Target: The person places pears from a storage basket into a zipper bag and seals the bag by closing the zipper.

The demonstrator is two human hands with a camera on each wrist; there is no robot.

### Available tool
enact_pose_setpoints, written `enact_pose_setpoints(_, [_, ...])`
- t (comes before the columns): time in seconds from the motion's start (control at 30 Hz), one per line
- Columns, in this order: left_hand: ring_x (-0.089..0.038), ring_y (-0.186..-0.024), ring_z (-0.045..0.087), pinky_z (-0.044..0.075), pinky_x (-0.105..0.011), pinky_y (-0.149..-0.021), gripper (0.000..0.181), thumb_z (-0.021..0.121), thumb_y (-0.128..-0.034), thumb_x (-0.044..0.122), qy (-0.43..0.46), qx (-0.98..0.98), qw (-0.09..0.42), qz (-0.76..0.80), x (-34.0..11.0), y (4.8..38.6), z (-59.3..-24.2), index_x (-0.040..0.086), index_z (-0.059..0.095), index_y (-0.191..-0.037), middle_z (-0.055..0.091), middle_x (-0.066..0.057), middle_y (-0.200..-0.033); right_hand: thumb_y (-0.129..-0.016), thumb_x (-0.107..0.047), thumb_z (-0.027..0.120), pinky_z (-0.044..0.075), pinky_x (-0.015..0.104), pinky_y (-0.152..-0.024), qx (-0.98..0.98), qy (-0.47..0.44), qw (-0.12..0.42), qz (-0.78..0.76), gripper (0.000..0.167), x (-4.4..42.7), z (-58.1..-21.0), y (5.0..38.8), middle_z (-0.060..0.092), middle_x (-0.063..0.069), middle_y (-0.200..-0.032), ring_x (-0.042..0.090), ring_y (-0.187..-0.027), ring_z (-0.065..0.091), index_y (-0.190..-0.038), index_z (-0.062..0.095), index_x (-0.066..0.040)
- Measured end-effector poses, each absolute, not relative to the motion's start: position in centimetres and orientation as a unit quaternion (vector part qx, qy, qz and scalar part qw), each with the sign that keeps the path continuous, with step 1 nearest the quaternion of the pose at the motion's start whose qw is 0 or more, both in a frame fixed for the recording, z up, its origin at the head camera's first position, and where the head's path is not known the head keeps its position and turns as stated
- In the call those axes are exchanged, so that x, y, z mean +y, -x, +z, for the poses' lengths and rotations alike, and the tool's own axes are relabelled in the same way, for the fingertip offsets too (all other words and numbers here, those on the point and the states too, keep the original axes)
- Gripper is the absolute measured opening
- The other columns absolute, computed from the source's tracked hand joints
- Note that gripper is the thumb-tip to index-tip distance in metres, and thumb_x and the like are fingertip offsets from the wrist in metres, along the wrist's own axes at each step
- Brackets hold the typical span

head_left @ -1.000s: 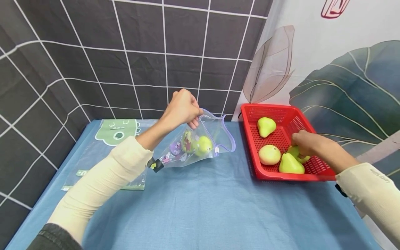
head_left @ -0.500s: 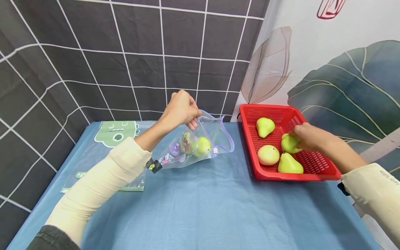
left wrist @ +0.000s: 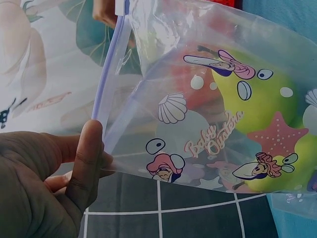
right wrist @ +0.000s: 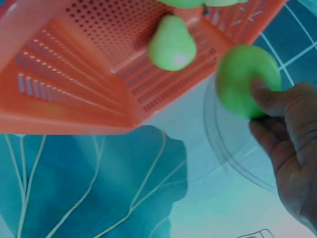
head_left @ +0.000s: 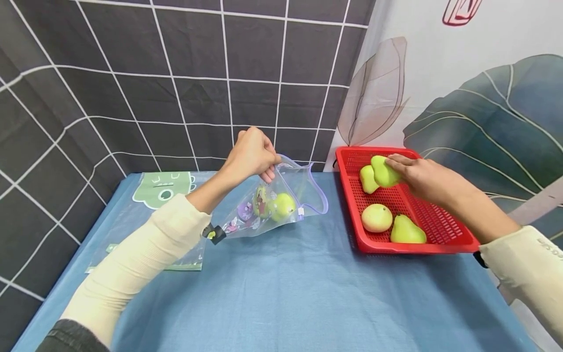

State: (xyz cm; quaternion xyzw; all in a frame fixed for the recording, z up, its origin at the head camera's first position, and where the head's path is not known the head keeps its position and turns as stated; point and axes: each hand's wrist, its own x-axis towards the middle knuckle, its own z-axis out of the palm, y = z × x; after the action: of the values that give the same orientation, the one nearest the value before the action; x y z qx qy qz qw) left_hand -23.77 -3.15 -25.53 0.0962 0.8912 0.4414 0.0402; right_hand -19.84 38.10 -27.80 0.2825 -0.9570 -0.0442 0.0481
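Observation:
My left hand (head_left: 252,155) pinches the purple-edged rim of a clear slider zip bag (head_left: 314,188). The bag's mouth faces right, and cartoon prints cover its side. Yellow-green fruit (head_left: 283,206) shows through the film, partly hidden by the prints. My right hand (head_left: 433,178) holds a green pear (head_left: 385,171) between thumb and fingers, raised above the back of a red plastic basket (head_left: 453,244). In the basket lie one pear (head_left: 368,179) behind the held one, another pear (head_left: 408,230) at the front, and a pale round fruit (head_left: 377,218) beside it.
A flat clear bag with a green cartoon print (head_left: 164,190) lies on the left of the blue cloth-covered table (head_left: 281,293), partly under my left forearm. Dark tiled sheeting (head_left: 193,98) hangs close behind, and a white leaf-patterned sheet (head_left: 387,98) behind the basket.
My right hand has lifted the green pear from among the basket's front fruit and carried it up and leftward toward the back. My left hand stays on the bag's rim.

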Motion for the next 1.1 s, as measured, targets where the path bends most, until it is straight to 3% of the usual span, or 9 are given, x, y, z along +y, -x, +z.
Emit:
enact_pose_setpoints(0.17, [-0.020, -0.053, 0.079, 0.070, -0.034, -0.057, 0.009, 0.079, -0.0985, 0.000, -0.100, 0.892, 0.041, 0.438, -3.2, 23.8, -25.6, -0.008, 0.082, -0.095, 0.079, -0.014, -0.067, -0.082, 0.007, 0.094, 0.071, 0.054, -0.077, -0.921, -0.369, 0.121, -0.017, 0.076, 36.8, -27.2, 19.6, 0.069, 0.035, -0.149, 0.037, -0.078, 0.081, -0.151, 0.063, 0.010])
enact_pose_setpoints(0.27, [-0.021, -0.053, 0.079, 0.071, -0.037, -0.060, 0.009, 0.080, -0.0985, 0.000, -0.103, 0.891, 0.040, 0.440, -3.2, 23.7, -25.6, -0.008, 0.083, -0.095, 0.079, -0.015, -0.067, -0.075, 0.010, 0.097, 0.071, 0.052, -0.071, -0.889, -0.426, 0.170, -0.006, 0.080, 35.9, -27.0, 19.4, 0.072, 0.034, -0.145, 0.035, -0.077, 0.081, -0.148, 0.065, 0.010])
enact_pose_setpoints(0.53, [-0.021, -0.052, 0.078, 0.072, -0.043, -0.064, 0.011, 0.080, -0.0989, -0.001, -0.106, 0.891, 0.036, 0.441, -3.1, 23.7, -25.7, -0.005, 0.082, -0.089, 0.078, -0.015, -0.066, -0.060, 0.013, 0.101, 0.070, 0.046, -0.069, -0.811, -0.535, 0.236, 0.023, 0.097, 33.5, -27.0, 19.0, 0.072, 0.031, -0.146, 0.041, -0.102, 0.084, -0.150, 0.064, 0.008])
enact_pose_setpoints(0.7, [-0.020, -0.051, 0.077, 0.071, -0.038, -0.059, 0.010, 0.078, -0.0987, -0.001, -0.109, 0.890, 0.036, 0.441, -2.9, 23.7, -25.6, -0.006, 0.082, -0.091, 0.078, -0.015, -0.066, -0.059, 0.019, 0.096, 0.068, 0.035, -0.063, -0.801, -0.555, 0.223, 0.027, 0.108, 31.9, -27.2, 18.1, 0.068, 0.027, -0.155, 0.041, -0.125, 0.078, -0.159, 0.059, 0.002])
enact_pose_setpoints(0.8, [-0.019, -0.051, 0.077, 0.070, -0.037, -0.058, 0.011, 0.079, -0.0986, -0.001, -0.107, 0.892, 0.035, 0.437, -2.7, 23.7, -25.5, -0.003, 0.082, -0.088, 0.078, -0.014, -0.066, -0.061, 0.021, 0.092, 0.063, 0.030, -0.057, -0.803, -0.555, 0.215, 0.019, 0.103, 30.8, -27.3, 17.5, 0.068, 0.026, -0.156, 0.036, -0.117, 0.080, -0.157, 0.060, 0.002])
enact_pose_setpoints(0.93, [-0.020, -0.051, 0.077, 0.072, -0.040, -0.062, 0.012, 0.079, -0.0993, -0.001, -0.108, 0.895, 0.035, 0.432, -2.6, 23.7, -25.6, -0.002, 0.082, -0.087, 0.078, -0.014, -0.065, -0.068, 0.018, 0.091, 0.068, 0.033, -0.064, -0.812, -0.549, 0.196, 0.005, 0.093, 29.2, -27.5, 17.1, 0.070, 0.025, -0.154, 0.033, -0.114, 0.082, -0.155, 0.063, 0.002])
enact_pose_setpoints(1.0, [-0.020, -0.051, 0.078, 0.072, -0.040, -0.063, 0.011, 0.078, -0.0998, 0.000, -0.109, 0.895, 0.037, 0.431, -2.6, 23.8, -25.5, -0.005, 0.082, -0.091, 0.078, -0.014, -0.065, -0.072, 0.016, 0.091, 0.071, 0.036, -0.070, -0.819, -0.544, 0.184, -0.008, 0.088, 28.4, -27.5, 17.0, 0.071, 0.024, -0.154, 0.036, -0.123, 0.081, -0.155, 0.064, 0.001])
enact_pose_setpoints(1.1, [-0.020, -0.052, 0.078, 0.071, -0.037, -0.061, 0.010, 0.079, -0.1003, 0.000, -0.109, 0.896, 0.039, 0.429, -2.5, 23.7, -25.5, -0.007, 0.083, -0.095, 0.079, -0.014, -0.066, -0.079, 0.014, 0.089, 0.067, 0.030, -0.066, -0.828, -0.536, 0.165, -0.027, 0.081, 27.4, -27.6, 16.9, 0.071, 0.022, -0.155, 0.037, -0.132, 0.078, -0.155, 0.065, 0.000])
